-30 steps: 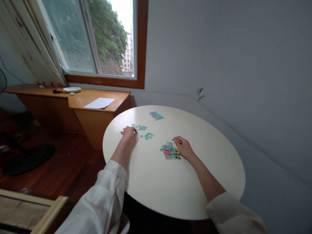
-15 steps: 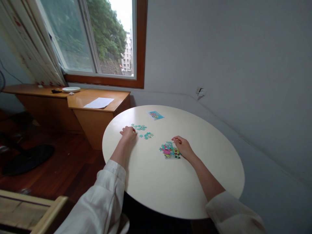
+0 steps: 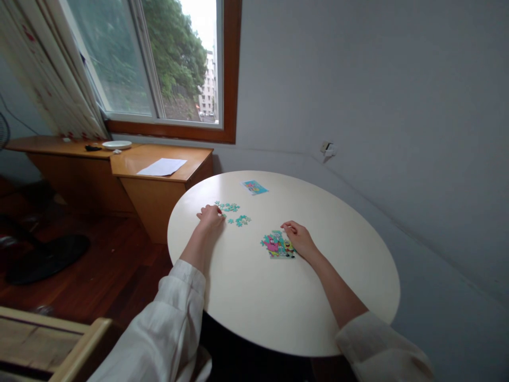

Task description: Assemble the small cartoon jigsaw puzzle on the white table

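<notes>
Partly joined jigsaw puzzle (image 3: 276, 245) with pink and yellow cartoon figures lies flat on the round white table (image 3: 254, 302). My right hand (image 3: 296, 234) rests at its upper right edge, fingers bent together; whether a piece is between them is too small to tell. Farther left, my left hand (image 3: 210, 216) is at the near left side of the loose turquoise puzzle pieces (image 3: 228, 207). Its fingers are curled down to the tabletop, and what they pinch, if anything, is hidden. Another small cluster of pieces (image 3: 242, 220) lies between the two hands.
A picture card (image 3: 255, 187) with a similar cartoon lies at the table's far side. Beyond the table's left edge stands a wooden desk (image 3: 199, 159) with a paper sheet (image 3: 163, 166) and a white plate (image 3: 116, 144). A wooden chair (image 3: 79, 345) is at the lower left.
The view has shifted very slightly. Both hands hold nearly the same places, and the puzzle and loose pieces look unchanged.
</notes>
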Tool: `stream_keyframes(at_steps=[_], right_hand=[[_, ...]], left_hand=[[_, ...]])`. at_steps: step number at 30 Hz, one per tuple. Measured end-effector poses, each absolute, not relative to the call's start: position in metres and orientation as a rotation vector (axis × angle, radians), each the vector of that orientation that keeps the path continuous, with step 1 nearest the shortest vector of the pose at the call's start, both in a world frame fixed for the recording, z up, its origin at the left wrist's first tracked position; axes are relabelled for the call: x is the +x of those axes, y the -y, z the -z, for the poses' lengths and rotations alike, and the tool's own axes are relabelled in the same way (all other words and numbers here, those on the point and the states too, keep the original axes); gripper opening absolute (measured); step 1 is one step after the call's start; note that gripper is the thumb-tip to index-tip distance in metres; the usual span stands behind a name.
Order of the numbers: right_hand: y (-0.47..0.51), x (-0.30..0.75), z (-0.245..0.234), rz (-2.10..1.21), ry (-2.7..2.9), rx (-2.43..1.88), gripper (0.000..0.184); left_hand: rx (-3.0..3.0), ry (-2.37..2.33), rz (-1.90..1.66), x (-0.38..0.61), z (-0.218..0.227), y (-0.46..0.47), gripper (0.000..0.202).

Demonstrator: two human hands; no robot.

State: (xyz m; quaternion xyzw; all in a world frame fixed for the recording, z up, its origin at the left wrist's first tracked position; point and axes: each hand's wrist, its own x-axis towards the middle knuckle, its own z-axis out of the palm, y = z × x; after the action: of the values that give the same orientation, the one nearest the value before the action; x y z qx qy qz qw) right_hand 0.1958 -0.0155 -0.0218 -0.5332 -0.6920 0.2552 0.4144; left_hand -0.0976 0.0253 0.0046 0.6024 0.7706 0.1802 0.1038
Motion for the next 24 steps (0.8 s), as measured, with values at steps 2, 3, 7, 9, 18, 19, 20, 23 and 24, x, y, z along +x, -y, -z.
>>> stream_keyframes(at_steps=[2, 3, 7, 9, 18, 19, 20, 23, 24], right_hand=[[0.0150, 0.1962, 0.0224, -0.636, 1.738, -1.344, 0.027], [0.0147, 0.1965, 0.0228, -0.634, 1.740, -1.345, 0.027], [0.0132, 0.1974, 0.0248, -0.633, 1.744, -1.345, 0.028], [0.0128, 0.1975, 0.0255, -0.630, 1.744, -1.342, 0.028], [0.0132, 0.1979, 0.0247, -0.623, 1.753, -1.360, 0.028], [0.0132, 0.1979, 0.0248, -0.625, 1.754, -1.361, 0.028], [0.0132, 0.1979, 0.0248, -0.627, 1.755, -1.360, 0.028], [0.0137, 0.1975, 0.0247, -0.636, 1.753, -1.353, 0.028], [0.0139, 0.1973, 0.0245, -0.635, 1.753, -1.352, 0.028]], left_hand=[[1.775, -2.271, -0.544, -0.0977, -0.0037, -0.0266, 0.020], [1.776, -2.268, -0.552, -0.0976, -0.0035, -0.0270, 0.019], [1.789, -2.238, -0.600, -0.0968, -0.0042, -0.0256, 0.017], [1.796, -2.215, -0.630, -0.0963, -0.0052, -0.0238, 0.015], [1.743, -2.149, -0.693, -0.0962, -0.0050, -0.0247, 0.007], [1.739, -2.144, -0.699, -0.0964, -0.0046, -0.0254, 0.008], [1.737, -2.140, -0.707, -0.0967, -0.0043, -0.0260, 0.008], [1.746, -2.136, -0.732, -0.0974, -0.0036, -0.0274, 0.010], [1.755, -2.134, -0.737, -0.0974, -0.0034, -0.0276, 0.012]])
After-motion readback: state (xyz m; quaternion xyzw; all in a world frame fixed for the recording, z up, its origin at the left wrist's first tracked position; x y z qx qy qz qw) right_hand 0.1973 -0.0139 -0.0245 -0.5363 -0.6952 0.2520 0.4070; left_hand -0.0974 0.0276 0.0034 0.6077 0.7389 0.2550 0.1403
